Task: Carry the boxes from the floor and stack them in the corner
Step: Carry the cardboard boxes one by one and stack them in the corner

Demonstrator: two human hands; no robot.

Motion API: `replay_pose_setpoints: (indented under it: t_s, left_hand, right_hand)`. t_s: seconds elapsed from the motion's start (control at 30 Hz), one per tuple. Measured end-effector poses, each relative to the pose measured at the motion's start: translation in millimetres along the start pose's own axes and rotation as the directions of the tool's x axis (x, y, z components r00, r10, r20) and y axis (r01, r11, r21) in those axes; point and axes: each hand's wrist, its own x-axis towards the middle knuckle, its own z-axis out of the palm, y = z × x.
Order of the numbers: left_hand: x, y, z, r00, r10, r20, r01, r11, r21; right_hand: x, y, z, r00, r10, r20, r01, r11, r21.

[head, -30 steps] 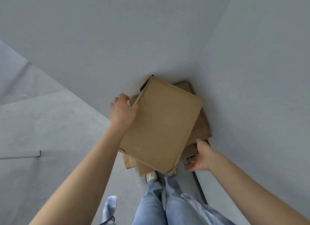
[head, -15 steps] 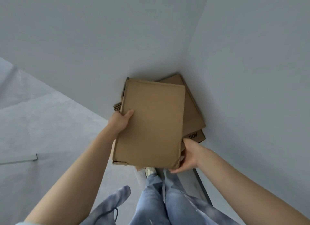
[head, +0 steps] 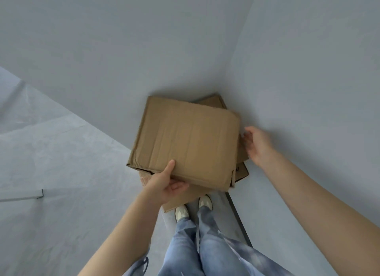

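Note:
A flat brown cardboard box (head: 189,142) lies on top of a stack of other cardboard boxes (head: 240,152) in the room's corner. My left hand (head: 164,183) grips the top box at its near left edge, thumb on top and fingers underneath. Beside the box's right edge, my right hand (head: 257,144) is spread, fingertips close to the box; contact is unclear. The lower boxes peek out at the back (head: 211,99), at the right and at the near side (head: 181,199); most of them is hidden.
Two pale grey walls (head: 308,90) meet right behind the stack. The grey floor (head: 61,173) stretches to the left. My feet in white shoes (head: 181,212) stand just in front of the stack. A dark strip (head: 238,218) runs along the right wall's base.
The top box has turned clockwise and now sits squarer over the stack. My left hand slid from its left side to its near edge. My right hand left the near corner and moved up along the right edge.

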Motion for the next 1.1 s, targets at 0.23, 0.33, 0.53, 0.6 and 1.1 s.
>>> replay_pose_setpoints:
  t_s: [0.23,0.33,0.53,0.6,1.1]
  left_hand:
    - [-0.9,-1.6,103.7,0.986,-0.011,0.167,0.067,0.941,-0.332]
    - [2.5,2.1,132.0,0.986,0.010,0.169,0.057,0.920,-0.387]
    - [10.2,5.6,136.6,0.988,0.014,0.154,0.050,0.913,-0.404]
    - [11.1,3.3,137.2,0.989,0.022,0.145,0.040,0.909,-0.415]
    - [-61.7,-7.5,107.0,0.923,0.251,0.291,-0.341,0.885,0.317]
  right_hand:
    - [-0.2,1.3,-14.2,0.979,0.202,0.014,-0.202,0.979,-0.029]
    - [3.1,-3.2,-16.7,0.959,0.248,0.138,-0.272,0.940,0.205]
    - [19.9,-17.2,-5.3,0.944,0.230,0.236,-0.282,0.934,0.219]
    - [26.7,-19.6,-6.8,0.942,0.232,0.243,-0.286,0.933,0.217]
    - [-54.5,14.5,-71.5,0.995,-0.075,0.067,0.084,0.988,-0.133]
